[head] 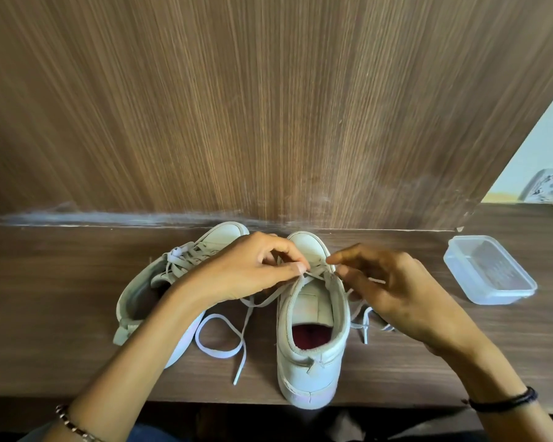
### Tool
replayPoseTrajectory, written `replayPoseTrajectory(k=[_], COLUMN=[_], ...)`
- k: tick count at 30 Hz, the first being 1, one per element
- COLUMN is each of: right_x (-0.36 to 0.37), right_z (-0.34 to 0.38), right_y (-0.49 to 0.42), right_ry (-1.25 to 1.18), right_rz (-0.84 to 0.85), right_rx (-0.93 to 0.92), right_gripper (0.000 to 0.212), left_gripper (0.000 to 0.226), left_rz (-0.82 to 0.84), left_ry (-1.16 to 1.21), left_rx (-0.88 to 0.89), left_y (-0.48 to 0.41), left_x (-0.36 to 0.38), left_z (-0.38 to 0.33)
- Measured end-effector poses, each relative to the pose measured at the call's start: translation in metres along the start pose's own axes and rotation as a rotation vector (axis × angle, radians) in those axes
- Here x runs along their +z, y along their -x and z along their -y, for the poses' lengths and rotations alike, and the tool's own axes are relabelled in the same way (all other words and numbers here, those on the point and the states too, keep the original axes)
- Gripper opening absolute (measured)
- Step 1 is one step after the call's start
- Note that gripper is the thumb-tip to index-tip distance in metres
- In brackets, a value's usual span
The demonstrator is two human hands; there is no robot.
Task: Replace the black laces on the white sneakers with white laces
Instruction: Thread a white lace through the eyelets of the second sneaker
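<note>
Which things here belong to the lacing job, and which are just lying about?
Job: upright sneaker, tipped sneaker, white lace, left hand, right hand.
Lying about: plastic box, patterned object at far right.

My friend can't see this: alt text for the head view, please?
The left hand and right hand pinch a white lace at the top eyelets of a white sneaker on a desk. A second sneaker lies left of it, a clear box right.
</note>
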State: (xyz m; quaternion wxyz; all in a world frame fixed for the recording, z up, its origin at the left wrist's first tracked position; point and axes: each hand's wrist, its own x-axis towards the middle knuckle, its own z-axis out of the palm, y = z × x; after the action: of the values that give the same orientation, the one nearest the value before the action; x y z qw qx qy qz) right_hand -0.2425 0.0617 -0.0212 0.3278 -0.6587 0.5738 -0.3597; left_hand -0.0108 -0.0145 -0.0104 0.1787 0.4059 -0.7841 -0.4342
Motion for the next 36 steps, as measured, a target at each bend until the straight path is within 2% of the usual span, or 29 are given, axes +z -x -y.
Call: replayPoseTrajectory(k=[3, 5, 9, 13, 18, 23, 29, 36], right_x=[0.001, -0.001, -0.004, -0.001, -0.001, -0.002, -0.005, 0.002], right_z=[-0.006, -0.007, -0.006, -0.013, -0.014, -0.013, -0.010, -0.009], right_y=[-0.001, -0.002, 0.001, 0.001, 0.001, 0.000, 0.000, -0.003], right_ry=[0.142, 0.133, 0.140, 0.261, 0.313, 0.342, 0.282, 0.249], right_rz=[-0.038, -0.003, 0.058, -0.028, -0.075, -0.063, -0.003, -0.020], right_rx=[-0.026, -0.021, -0.054, -0.166, -0.244, -0.274, -0.234, -0.157], right_gripper=[0.015, 0.015, 0.029, 0.021, 0.021, 0.019, 0.019, 0.009], left_gripper=[0.008, 0.008, 0.003, 0.015, 0.014, 0.009, 0.008, 0.014], left_rz=[0.006, 0.036, 0.044, 0.092, -0.128, -0.269, -0.239, -0.132], left_ry=[-0.038, -0.052, -0.032, -0.044, -0.454, -0.615, -0.598, -0.401], left_rx=[-0.005, -0.017, -0.056, -0.077, -0.109, -0.079, -0.056, -0.002], left_y=[-0.007, -0.009, -0.012, -0.012, -0.008, -0.002, -0.002, -0.004], left_x=[-0.001, -0.003, -0.002, 0.009, 0.024, 0.029, 0.028, 0.027], left_z=[-0.006, -0.010, -0.017, -0.025, -0.034, -0.043, -0.039, -0.025])
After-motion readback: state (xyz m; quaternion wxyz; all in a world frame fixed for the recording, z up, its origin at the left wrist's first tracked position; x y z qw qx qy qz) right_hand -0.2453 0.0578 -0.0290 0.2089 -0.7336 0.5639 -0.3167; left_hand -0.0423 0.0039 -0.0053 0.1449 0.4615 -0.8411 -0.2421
